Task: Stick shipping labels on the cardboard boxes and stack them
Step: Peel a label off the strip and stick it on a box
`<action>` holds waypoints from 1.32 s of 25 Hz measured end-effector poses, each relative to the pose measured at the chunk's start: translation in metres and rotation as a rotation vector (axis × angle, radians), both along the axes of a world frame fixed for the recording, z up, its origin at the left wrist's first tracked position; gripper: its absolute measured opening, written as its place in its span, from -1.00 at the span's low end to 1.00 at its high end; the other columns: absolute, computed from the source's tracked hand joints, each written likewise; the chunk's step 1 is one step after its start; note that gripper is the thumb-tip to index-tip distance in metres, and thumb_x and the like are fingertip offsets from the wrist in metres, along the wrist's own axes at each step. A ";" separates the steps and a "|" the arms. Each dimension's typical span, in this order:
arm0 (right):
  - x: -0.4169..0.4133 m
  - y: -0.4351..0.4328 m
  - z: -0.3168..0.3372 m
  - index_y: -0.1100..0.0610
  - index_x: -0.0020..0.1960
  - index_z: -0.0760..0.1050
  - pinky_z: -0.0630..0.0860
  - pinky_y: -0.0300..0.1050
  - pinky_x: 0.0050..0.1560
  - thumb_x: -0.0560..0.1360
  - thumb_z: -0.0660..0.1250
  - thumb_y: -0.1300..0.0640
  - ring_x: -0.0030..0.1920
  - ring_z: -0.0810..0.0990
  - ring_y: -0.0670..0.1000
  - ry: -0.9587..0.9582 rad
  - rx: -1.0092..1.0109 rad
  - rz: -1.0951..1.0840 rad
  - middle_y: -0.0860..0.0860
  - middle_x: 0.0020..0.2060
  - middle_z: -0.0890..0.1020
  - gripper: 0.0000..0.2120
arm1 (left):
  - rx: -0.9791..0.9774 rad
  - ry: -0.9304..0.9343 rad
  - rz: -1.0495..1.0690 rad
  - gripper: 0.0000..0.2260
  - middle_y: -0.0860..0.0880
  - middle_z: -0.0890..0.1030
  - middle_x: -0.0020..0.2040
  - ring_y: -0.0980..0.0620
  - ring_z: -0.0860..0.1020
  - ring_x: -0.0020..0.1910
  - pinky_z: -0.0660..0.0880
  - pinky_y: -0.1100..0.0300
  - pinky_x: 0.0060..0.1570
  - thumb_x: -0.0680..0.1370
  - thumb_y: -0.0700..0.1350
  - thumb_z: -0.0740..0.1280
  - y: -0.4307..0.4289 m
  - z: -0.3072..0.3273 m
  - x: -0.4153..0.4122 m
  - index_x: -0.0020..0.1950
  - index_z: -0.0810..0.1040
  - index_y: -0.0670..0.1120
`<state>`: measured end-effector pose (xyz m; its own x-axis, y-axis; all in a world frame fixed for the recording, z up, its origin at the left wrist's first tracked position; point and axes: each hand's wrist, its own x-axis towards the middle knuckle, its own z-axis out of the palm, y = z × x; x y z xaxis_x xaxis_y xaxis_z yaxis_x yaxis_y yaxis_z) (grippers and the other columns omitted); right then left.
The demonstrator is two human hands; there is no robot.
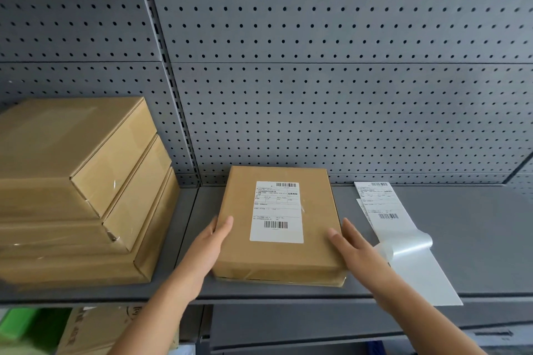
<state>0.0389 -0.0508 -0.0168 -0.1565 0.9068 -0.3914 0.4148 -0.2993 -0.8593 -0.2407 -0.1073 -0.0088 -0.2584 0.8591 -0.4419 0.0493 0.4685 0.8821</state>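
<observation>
Grey metal shelf [476, 239], pegboard-backed. At nine o'clock, stack of three cardboard boxes [78, 190]. At centre, flat labelled box [279, 228]. At three o'clock, label sheets [383, 204] lying flat, glossy backing strip [415, 265] curling, overhanging front edge.

Grey pegboard wall [331, 95] behind grey metal shelf [476, 239].

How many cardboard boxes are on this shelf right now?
4. Three are stacked at the left: top box, middle box, bottom box. The labelled box lies in the middle. Others may be out of view.
</observation>
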 end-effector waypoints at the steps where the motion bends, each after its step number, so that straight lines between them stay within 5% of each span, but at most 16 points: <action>1: -0.003 0.001 -0.001 -0.16 0.54 0.24 0.42 -0.09 0.27 0.58 0.26 -0.19 0.29 0.53 -0.08 0.036 -0.002 -0.003 -0.18 0.33 0.54 -0.44 | 0.015 -0.064 0.002 -0.52 0.25 0.53 0.36 0.17 0.45 0.39 0.32 0.09 0.32 0.59 0.22 0.29 0.001 0.000 0.006 0.51 0.40 0.18; 4: 0.003 0.005 0.002 -0.17 0.40 0.41 0.51 -0.12 0.08 0.58 0.31 -0.07 0.13 0.62 -0.09 0.122 -0.014 -0.063 -0.17 0.13 0.66 -0.60 | 0.066 -0.120 0.038 -0.72 0.19 0.69 0.21 0.18 0.60 0.19 0.43 0.24 0.01 0.61 0.09 0.34 0.000 -0.001 0.022 0.33 0.55 0.20; 8: 0.046 0.011 0.025 -0.19 0.30 0.51 0.52 -0.11 0.11 0.56 0.35 -0.01 0.12 0.65 -0.08 0.177 0.029 -0.119 -0.21 0.06 0.71 -0.68 | 0.142 -0.106 0.004 -0.72 0.28 0.68 0.17 0.19 0.61 0.22 0.47 0.12 0.23 0.62 0.11 0.33 0.005 0.007 0.061 0.33 0.52 0.26; 19: 0.244 0.045 0.076 -0.05 0.26 0.58 0.52 0.07 0.25 0.56 0.34 0.01 0.13 0.67 0.06 0.139 0.228 -0.409 -0.05 0.07 0.73 -0.73 | 0.251 -0.129 -0.390 -0.73 0.30 0.67 0.18 0.38 0.61 0.09 0.45 0.40 -0.02 0.64 0.09 0.30 0.081 0.046 0.235 0.34 0.49 0.24; 26: 0.354 0.079 0.069 -0.03 0.18 0.63 0.56 0.09 0.24 0.53 0.39 0.02 0.09 0.69 0.12 0.127 0.216 -0.593 0.01 0.03 0.74 -0.77 | 0.246 -0.081 -0.525 -0.75 0.25 0.63 0.21 0.32 0.58 0.13 0.45 0.38 -0.02 0.64 0.14 0.28 0.125 0.031 0.344 0.32 0.44 0.27; 33: 0.421 0.105 0.032 -0.02 0.15 0.64 0.56 0.09 0.25 0.53 0.40 0.06 0.07 0.70 0.14 0.121 0.142 -0.675 0.05 0.03 0.74 -0.80 | 0.201 0.020 -0.567 -0.57 0.10 0.60 0.28 0.14 0.56 0.17 0.42 0.31 0.12 0.62 0.17 0.29 0.150 0.001 0.413 0.46 0.38 0.07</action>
